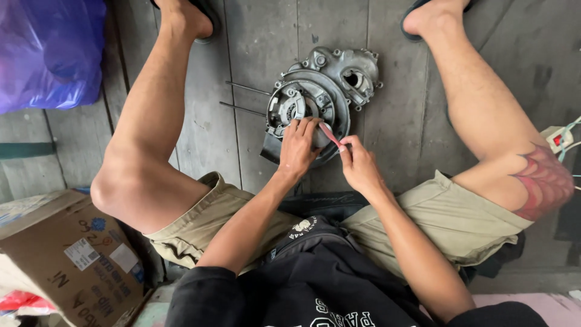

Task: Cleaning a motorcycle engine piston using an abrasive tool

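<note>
Fingers of the left hand [298, 148] curled down onto the middle of the engine cover [315, 100], pressing on it; can't tell whether they actually grip any part. Fingers of the right hand [358, 162] pinched shut on a slim red-handled tool [330, 134], its tip angled up-left into the cover right beside the left fingertips. The hands are nearly touching.

Engine cover: grey cast metal, round clutch-side housing with a smaller lobed section behind it, lying flat on the plank floor [260, 36] between the person's bare legs. Two thin metal rods [245, 100] lie on the floor just left of it.

Periphery: blue plastic bag [48, 51] top left, cardboard box [66, 257] bottom left, white plug strip [560, 139] at the right edge.
</note>
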